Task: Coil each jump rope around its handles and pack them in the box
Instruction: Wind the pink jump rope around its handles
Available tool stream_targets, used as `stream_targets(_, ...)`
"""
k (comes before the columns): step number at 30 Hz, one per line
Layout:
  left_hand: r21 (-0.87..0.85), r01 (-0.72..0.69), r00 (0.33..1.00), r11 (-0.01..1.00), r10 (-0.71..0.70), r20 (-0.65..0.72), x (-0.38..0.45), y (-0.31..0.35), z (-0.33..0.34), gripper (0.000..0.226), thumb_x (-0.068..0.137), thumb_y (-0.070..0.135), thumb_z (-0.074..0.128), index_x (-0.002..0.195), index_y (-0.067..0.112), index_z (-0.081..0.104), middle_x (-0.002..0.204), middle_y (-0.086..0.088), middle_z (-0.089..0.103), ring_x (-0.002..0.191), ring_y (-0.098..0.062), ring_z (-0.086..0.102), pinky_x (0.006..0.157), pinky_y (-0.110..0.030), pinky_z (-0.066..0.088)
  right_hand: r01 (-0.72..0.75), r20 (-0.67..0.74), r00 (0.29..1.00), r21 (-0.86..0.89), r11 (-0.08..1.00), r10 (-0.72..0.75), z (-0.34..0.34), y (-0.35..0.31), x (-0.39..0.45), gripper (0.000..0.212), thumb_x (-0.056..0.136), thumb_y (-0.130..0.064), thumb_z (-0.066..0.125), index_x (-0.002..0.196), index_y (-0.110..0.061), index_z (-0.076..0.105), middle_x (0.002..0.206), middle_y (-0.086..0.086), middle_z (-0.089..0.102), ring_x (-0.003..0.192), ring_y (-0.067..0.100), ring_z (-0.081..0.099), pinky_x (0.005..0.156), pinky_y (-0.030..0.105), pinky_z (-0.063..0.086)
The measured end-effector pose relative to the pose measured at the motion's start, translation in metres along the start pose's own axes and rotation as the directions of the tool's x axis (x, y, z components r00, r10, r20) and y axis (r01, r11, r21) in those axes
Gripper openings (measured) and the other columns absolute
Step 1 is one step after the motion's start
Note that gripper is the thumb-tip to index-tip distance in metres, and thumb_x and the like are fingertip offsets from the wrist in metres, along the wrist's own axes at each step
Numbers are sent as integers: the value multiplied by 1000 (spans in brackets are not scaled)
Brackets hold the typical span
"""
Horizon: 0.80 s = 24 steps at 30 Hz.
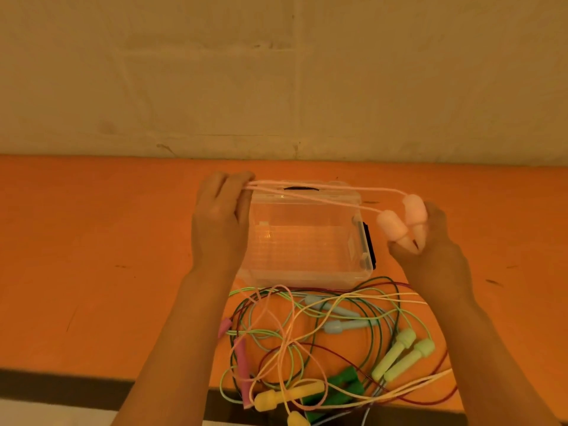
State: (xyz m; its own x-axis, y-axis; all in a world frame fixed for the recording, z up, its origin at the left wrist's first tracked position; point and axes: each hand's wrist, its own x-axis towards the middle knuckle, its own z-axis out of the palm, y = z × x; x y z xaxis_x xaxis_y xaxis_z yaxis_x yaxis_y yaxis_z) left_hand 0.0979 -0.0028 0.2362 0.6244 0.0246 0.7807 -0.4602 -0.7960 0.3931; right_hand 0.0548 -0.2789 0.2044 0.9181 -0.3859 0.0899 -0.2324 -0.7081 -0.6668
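R hand [436,241], right of centre, grips both pale pink handles [402,224] side by side, fingers curled round their narrow ends, fat ends pointing up-left. Pale pink cord [307,193] runs taut in several strands from handles across frame centre to L hand [219,219], which pinches the strands at its fingertips, upper centre-left. Cord passes over clear plastic box [304,241], open, w/ black latch on its right side, sitting on orange table [92,241] btwn the hands. Lower centre, below box: tangled pile of ropes [307,333] w/ light blue, light green, dark green, yellow and pink handles. Pale wall [276,72] fills top of frame.
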Motion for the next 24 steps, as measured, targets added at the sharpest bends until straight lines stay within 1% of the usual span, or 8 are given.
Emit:
stream_targets(4,-70,42,987,997,-52,-151,17,14,-10,20,92,4,51,104,1,66,92,-8,57,79,-15,51,70,-14,33,47,-94,995,67,997,-40,-3,-11,1,65,87,-28,64,141,-32,27,87,8,52,75,33,51,65,38,41)
stream_targets(7,-22,209,976,978,-208,63,4,-6,4,18,93,8,53,105,6,65,90,-1,57,80,-17,52,66,-24,32,17,-147,989,83,996,-5,-8,-7,5,57,88,-24,61,137,-28,32,88,8,53,75,31,50,67,39,42)
stream_targets(11,280,392,743,876,-481,465,-65,-50,33,15,93,11,52,101,7,64,92,-15,63,80,-30,56,62,-30,34,10,-78,997,-65,998,-15,-8,3,5,38,89,-24,60,125,-18,47,97,21,64,86,42,58,64,38,40)
stream_targets(14,405,380,593,832,-555,584,-110,-67,45,20,96,17,48,103,6,63,98,-18,63,88,-36,59,64,-35,41,4,-18,1000,-92,996,-6,-4,3,3,28,90,-26,59,114,-14,52,96,21,64,85,41,58,63,38,41)
stream_targets(16,452,385,543,805,-594,594,-127,-73,49,24,98,20,45,109,8,62,101,-19,64,91,-37,60,69,-39,47,21,-4,1000,-103,994,-22,-3,3,3,26,91,-26,59,112,-14,53,95,20,64,84,40,58,62,37,40)
stream_targets(19,408,474,578,780,-626,524,-131,-72,47,28,100,22,43,110,3,61,98,-22,65,88,-39,60,63,-36,40,30,-1,1000,-107,994,-30,-4,4,2,25,90,-27,59,113,-17,54,94,17,64,83,38,58,61,35,39)
stream_targets(22,234,534,723,812,-582,372,-99,-56,36,22,100,14,44,87,2,57,78,-15,59,75,-37,57,56,-31,23,45,-21,999,-89,995,-47,-4,4,1,24,89,-28,60,110,-18,55,95,15,64,83,36,57,60,34,37)
stream_targets(24,129,463,837,877,-480,263,-70,-44,29,18,98,10,47,92,1,61,82,-16,60,78,-35,57,59,-29,26,55,-28,998,-109,993,-59,-4,4,2,23,90,-27,60,111,-18,55,97,15,63,84,36,57,61,34,38)
